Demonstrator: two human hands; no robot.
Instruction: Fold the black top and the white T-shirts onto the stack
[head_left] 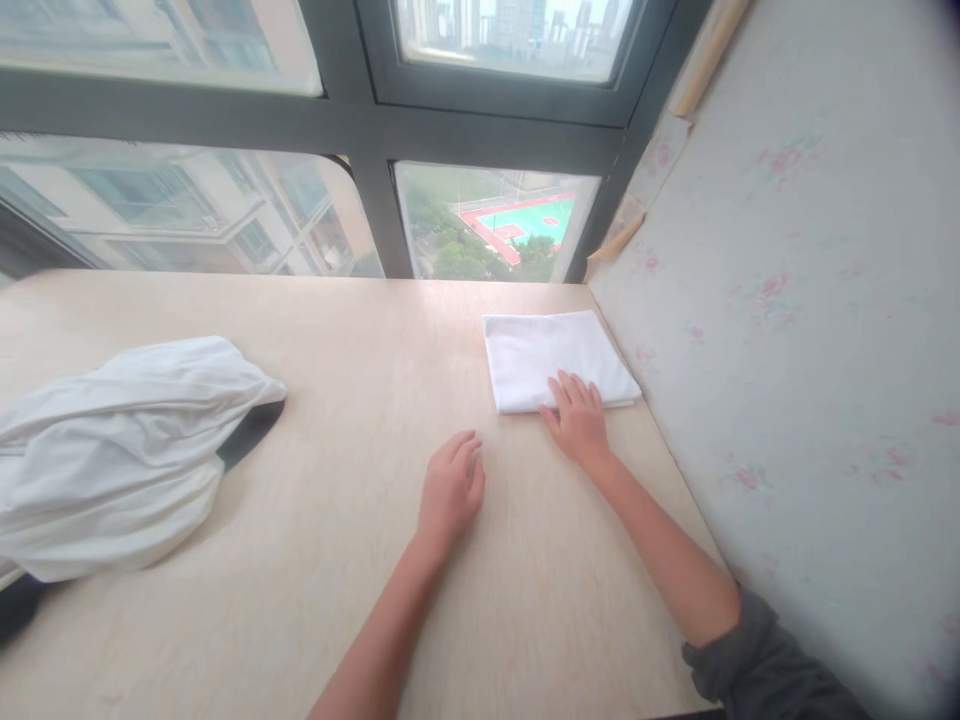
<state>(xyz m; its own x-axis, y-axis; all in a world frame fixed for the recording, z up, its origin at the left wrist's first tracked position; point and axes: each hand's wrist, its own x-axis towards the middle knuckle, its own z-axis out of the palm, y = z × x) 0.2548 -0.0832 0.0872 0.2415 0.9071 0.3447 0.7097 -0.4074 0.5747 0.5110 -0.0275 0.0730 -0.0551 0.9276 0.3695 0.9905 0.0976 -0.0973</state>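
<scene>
A white garment or cloth folded into a neat flat rectangle (536, 350) lies on the wooden tabletop (352, 400), close to the wall. My right hand (581, 420) rests on its near edge, palm down, with the fingers stretched out over the fabric. To the left and nearer to me, my left hand (450, 490) lies on the bare wood, apart from the cloth. Its fingers are loosely bent, and nothing shows in them. Exactly what kind of piece the folded cloth is cannot be made out.
A crumpled heap of white and black clothing (127, 450) lies at the left. Dark window frames (480, 130) border the table's far edge. The flower-patterned wall (787, 380) closes off the right side.
</scene>
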